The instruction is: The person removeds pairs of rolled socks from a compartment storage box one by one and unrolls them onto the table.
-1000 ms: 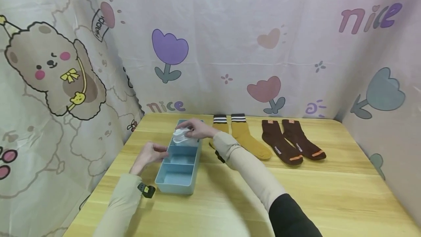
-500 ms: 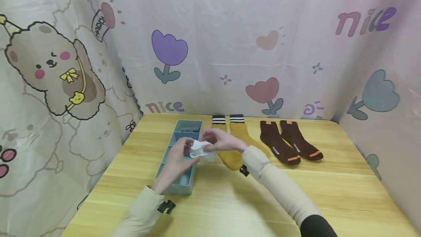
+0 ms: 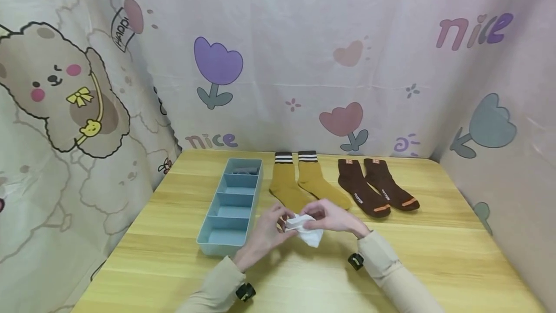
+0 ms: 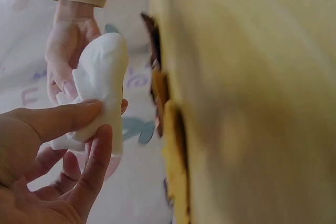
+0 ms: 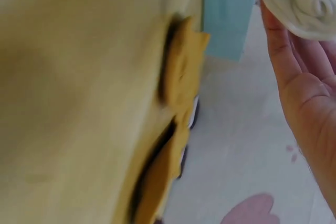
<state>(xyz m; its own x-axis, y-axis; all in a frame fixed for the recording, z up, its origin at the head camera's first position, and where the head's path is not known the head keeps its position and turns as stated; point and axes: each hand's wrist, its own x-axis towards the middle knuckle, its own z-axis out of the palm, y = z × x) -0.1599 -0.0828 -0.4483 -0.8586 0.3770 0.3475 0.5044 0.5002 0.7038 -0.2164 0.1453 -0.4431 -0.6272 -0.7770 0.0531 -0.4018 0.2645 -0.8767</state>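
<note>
the person is wearing a long-sleeved beige top of soft fabric, its sleeves reaching down to both wrists. the left sleeve [image 3: 213, 291] is ending in a plain, slightly gathered cuff, and the right sleeve [image 3: 386, 267] is showing faint creases along the forearm. a small black device with a yellow marking [image 3: 245, 292] is sitting strapped at the left cuff, and a similar small black wrist device [image 3: 356, 261] is sitting at the right cuff. the left hand [image 3: 265, 236] and the right hand [image 3: 332, 216] are bare, wearing no gloves or rings.
</note>
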